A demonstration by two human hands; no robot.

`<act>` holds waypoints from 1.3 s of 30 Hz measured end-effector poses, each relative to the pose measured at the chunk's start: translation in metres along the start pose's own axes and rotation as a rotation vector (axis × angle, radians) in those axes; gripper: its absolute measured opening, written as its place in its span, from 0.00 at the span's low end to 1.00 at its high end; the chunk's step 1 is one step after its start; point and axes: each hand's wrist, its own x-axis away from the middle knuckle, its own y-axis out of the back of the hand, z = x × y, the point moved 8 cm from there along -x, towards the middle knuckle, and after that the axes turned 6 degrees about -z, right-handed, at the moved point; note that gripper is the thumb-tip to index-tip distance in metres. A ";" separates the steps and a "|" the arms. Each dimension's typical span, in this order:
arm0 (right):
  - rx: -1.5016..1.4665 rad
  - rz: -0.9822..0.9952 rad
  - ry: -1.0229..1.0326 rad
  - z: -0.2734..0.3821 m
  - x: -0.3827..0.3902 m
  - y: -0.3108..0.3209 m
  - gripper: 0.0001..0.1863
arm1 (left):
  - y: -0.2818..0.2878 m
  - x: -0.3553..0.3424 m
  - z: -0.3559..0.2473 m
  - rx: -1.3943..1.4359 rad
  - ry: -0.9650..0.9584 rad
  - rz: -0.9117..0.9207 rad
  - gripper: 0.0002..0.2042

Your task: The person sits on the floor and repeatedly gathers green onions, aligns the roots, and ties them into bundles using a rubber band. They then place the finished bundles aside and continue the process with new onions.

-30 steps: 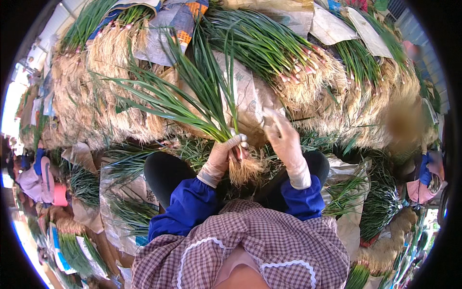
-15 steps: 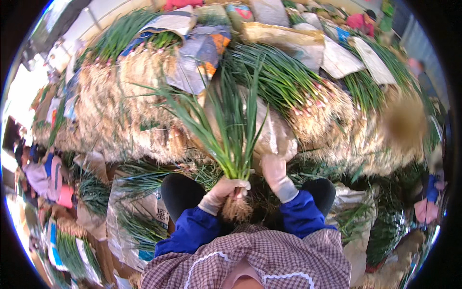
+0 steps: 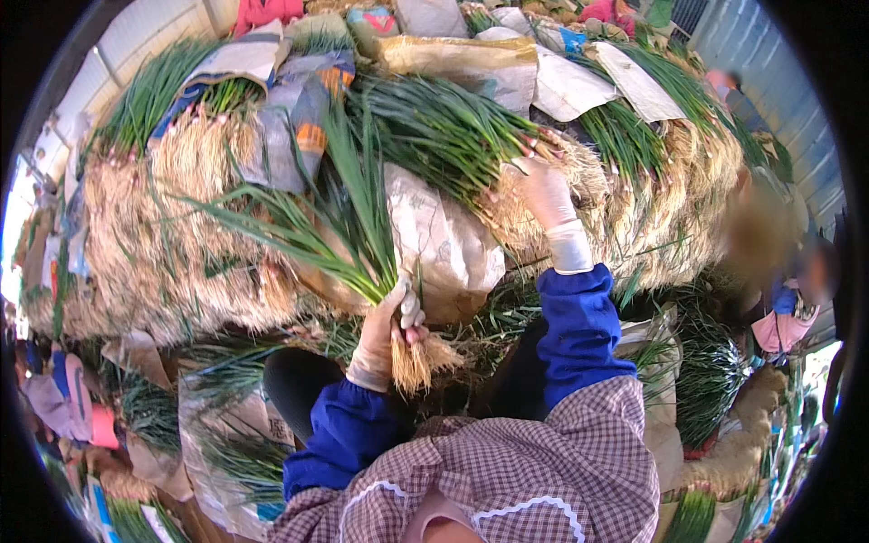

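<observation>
Fingers of the left hand clamp an onion bunch between the knees; the right hand touches the pile, its closure unclear. A sack bulges between hands. The right hand has moved up from it.

Beyond the right hand and far to its right stands a blue-grey wall of corrugated metal. Far beyond the left hand, to its left, there is a white panelled wall, divided by narrow lines. These 2 walls appear bent. Strong white light shows far to the left of the left hand, and 1 smaller bright patch shows right of the right hand, nearer the body. Some brown floor is visible left of the left hand, also nearer the body.
</observation>
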 end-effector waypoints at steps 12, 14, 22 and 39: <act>-0.921 0.142 -0.676 0.056 0.176 -0.029 0.11 | 0.048 -0.036 0.048 -0.038 0.010 -0.166 0.13; -0.769 -0.168 -0.237 0.052 0.157 -0.015 0.16 | 0.055 -0.029 0.047 -0.068 0.014 -0.240 0.13; -1.270 0.287 -0.570 0.059 0.146 -0.132 0.14 | 0.047 -0.019 0.031 -0.231 -0.079 -0.139 0.15; -1.184 0.629 -0.667 0.107 0.190 -0.110 0.18 | 0.054 -0.013 0.052 -0.090 0.058 0.077 0.21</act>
